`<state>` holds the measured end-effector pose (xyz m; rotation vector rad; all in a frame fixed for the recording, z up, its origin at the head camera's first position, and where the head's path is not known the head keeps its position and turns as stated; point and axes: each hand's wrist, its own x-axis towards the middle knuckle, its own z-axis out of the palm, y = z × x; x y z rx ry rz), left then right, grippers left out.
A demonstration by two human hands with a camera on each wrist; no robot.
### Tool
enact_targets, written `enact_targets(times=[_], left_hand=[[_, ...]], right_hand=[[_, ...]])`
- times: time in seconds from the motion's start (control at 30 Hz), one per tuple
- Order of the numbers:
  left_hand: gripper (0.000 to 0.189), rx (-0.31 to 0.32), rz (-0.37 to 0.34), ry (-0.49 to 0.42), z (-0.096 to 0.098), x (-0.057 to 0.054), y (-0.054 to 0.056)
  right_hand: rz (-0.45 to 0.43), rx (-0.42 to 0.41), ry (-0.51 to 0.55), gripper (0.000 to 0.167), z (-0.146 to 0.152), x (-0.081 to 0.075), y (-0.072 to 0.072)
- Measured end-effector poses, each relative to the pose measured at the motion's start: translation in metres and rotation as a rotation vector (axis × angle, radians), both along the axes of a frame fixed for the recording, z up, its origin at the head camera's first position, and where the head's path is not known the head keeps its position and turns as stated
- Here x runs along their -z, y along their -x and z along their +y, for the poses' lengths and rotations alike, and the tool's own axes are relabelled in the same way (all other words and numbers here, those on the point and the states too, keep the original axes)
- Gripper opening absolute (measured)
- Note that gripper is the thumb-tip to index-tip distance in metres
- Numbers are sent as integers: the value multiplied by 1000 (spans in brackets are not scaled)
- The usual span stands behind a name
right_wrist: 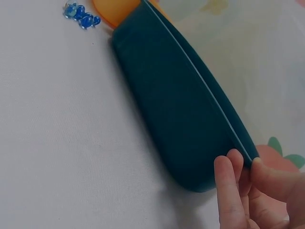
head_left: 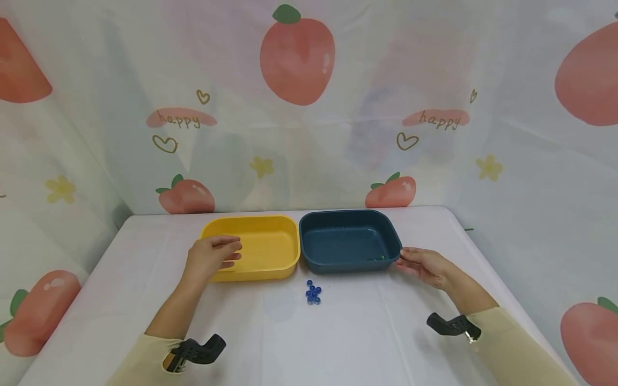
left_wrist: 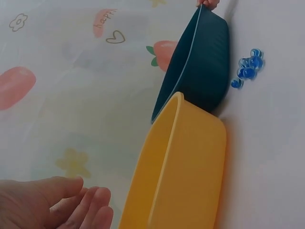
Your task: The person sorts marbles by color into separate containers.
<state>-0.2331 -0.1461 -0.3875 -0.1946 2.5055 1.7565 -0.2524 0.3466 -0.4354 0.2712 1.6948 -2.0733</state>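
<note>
Side by side on the table are a yellow plastic basin (head_left: 270, 271) and a dark teal basin (head_left: 347, 266). My right hand (head_left: 425, 266) pinches the teal basin's right rim, thumb on one side and fingers on the other, as the right wrist view (right_wrist: 257, 191) confirms. Over the left part of the yellow basin hovers my left hand (head_left: 212, 257), its fingers loosely bent and nothing visible in them; the left wrist view shows it apart from that basin's wall (left_wrist: 195, 162). Several blue glass marbles (head_left: 313, 292) lie clustered in front of the basins. A few small greenish pieces (head_left: 379, 258) sit inside the teal one.
A white cloth (head_left: 367, 332) covers the table. Behind and at both sides hangs a curtain (head_left: 309, 155) printed with peaches, hearts and flowers, close to the table's back edge. Each wrist carries a black camera mount (head_left: 198, 351).
</note>
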Motion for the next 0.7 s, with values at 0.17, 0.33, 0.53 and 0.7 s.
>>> enact_targets(times=[0.17,0.33,0.53,0.7], left_hand=[[38,-11,23,81,-13,-2,-2],[40,-36,32,133,-25,-2,-3],[39,-54,43,164,-40,-1,-2],[39,-78,43,162,-52,-1,-2]], right_hand=[[1,-7,0,48,-1,0,-1],[7,-16,-7,49,-1,0,-1],[8,-18,-13,53,-1,0,0],[11,-19,-21,56,-2,-1,0]])
